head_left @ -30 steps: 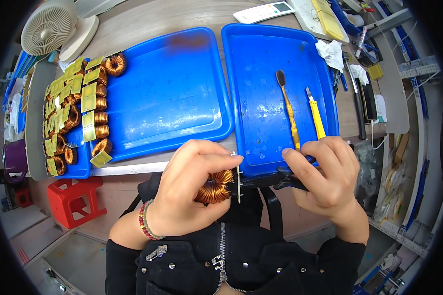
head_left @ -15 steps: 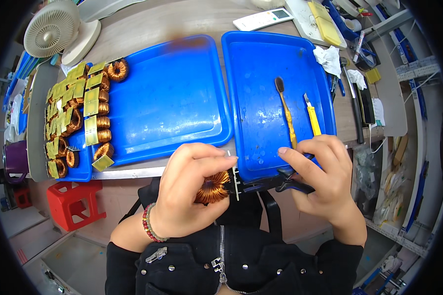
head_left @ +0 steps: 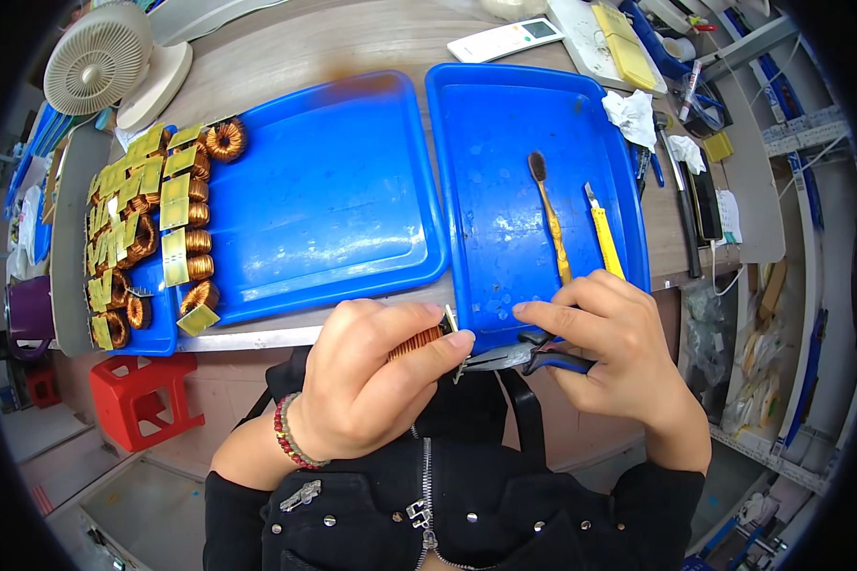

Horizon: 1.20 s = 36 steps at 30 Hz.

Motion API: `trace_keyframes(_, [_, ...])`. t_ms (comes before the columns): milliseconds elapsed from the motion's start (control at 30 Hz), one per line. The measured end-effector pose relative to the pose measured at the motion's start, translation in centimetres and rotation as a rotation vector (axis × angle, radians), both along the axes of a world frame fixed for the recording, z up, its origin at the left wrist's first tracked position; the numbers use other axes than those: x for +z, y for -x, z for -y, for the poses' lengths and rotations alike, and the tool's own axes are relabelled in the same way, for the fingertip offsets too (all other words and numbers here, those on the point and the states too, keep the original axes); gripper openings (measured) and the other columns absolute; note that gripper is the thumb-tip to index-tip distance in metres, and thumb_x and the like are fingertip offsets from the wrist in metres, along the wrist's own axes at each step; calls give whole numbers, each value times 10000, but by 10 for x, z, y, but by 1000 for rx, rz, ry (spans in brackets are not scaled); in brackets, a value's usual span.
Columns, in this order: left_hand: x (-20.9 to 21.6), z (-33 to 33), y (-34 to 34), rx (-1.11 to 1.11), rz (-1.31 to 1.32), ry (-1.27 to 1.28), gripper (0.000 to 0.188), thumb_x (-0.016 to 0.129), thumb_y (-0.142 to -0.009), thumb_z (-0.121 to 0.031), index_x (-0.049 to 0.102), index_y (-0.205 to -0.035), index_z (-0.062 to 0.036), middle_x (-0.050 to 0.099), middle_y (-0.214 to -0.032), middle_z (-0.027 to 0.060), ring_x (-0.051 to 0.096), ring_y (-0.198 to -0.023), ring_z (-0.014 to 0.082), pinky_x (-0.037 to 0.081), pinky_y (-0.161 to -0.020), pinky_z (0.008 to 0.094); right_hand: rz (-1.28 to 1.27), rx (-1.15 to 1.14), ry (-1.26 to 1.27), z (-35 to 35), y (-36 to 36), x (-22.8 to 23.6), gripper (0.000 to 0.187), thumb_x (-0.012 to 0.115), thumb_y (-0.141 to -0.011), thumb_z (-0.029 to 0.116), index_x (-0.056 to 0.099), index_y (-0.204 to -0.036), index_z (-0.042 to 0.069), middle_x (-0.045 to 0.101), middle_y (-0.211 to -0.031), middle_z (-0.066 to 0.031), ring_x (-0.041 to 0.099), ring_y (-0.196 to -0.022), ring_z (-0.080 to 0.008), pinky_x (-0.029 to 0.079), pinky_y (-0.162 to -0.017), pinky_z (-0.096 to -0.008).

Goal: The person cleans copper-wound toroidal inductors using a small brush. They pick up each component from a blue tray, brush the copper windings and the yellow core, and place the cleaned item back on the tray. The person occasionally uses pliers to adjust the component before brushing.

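My left hand [head_left: 367, 366] is closed around a copper-wound toroid coil [head_left: 416, 344], whose thin base board [head_left: 449, 328] faces right with pins sticking out. My fingers cover much of the coil. In my right hand [head_left: 614, 352] is a pair of pliers [head_left: 505, 356] with dark handles. Its jaws reach left to the lower part of the board, close to the pins; whether they grip a pin I cannot tell. Both hands are above my lap, at the table's front edge.
Many similar coils with yellow-green boards [head_left: 175, 202] line the left side of a blue tray [head_left: 324, 190]. A second blue tray [head_left: 486, 114] holds a brush [head_left: 549, 214] and a yellow utility knife [head_left: 604, 233]. A fan [head_left: 100, 62] stands far left, a red stool [head_left: 148, 400] below.
The coil has turned in my left hand, so its side windings now show. The pliers have swung into clearer view, with their jaws now at the board's lower part.
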<state>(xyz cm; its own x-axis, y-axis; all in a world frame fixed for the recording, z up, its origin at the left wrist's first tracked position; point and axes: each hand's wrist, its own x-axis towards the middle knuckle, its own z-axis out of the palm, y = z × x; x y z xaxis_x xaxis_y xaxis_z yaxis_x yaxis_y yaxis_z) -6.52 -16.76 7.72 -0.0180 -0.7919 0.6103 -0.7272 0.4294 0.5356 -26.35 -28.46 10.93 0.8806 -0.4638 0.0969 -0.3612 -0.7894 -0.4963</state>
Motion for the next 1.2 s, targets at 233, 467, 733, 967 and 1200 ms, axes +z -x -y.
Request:
trace_keyframes(233, [-3,0,0,-32,-7,11,369,670,-561,56,635,-913,-49,563,-927,102,524,-679,196,419,-591,274,-32,67,-21,5,1,0,447,694,-518,82,649,-956,156,522,-690,-8,522,-629,-204,427,-567,-316])
trace_keyframes(467, [-3,-3,-5,-72,-179,-160,456,685,-541,34,598,-982,-36,549,-986,119,533,-813,228,439,-691,303,-17,41,-90,9,0,5,492,697,-490,89,649,-977,148,548,-734,-23,535,-672,-216,434,-616,-310])
trace_keyframes(733, [-18,-6,-23,-472,-1816,-671,683,512,-802,-401,327,-1317,8,560,-1010,127,515,-749,157,396,-632,229,67,-99,165,12,-2,5,543,706,-471,81,636,-1006,140,555,-830,-60,528,-762,-254,417,-706,-352])
trace_keyframes(967, [-17,-6,-25,-558,-1866,-657,629,413,-832,-417,416,-1270,35,573,-980,132,528,-734,166,396,-567,230,72,-53,247,12,-8,4,555,671,-452,77,635,-1003,136,538,-812,-57,521,-759,-255,417,-685,-363])
trace_keyframes(1200, [-11,-10,-29,-416,-1823,-735,751,428,-807,-458,292,-1328,66,573,-889,179,528,-581,206,398,-495,253,110,-7,300,12,-14,8,561,658,-446,68,634,-1003,138,537,-823,-54,515,-768,-268,416,-699,-375])
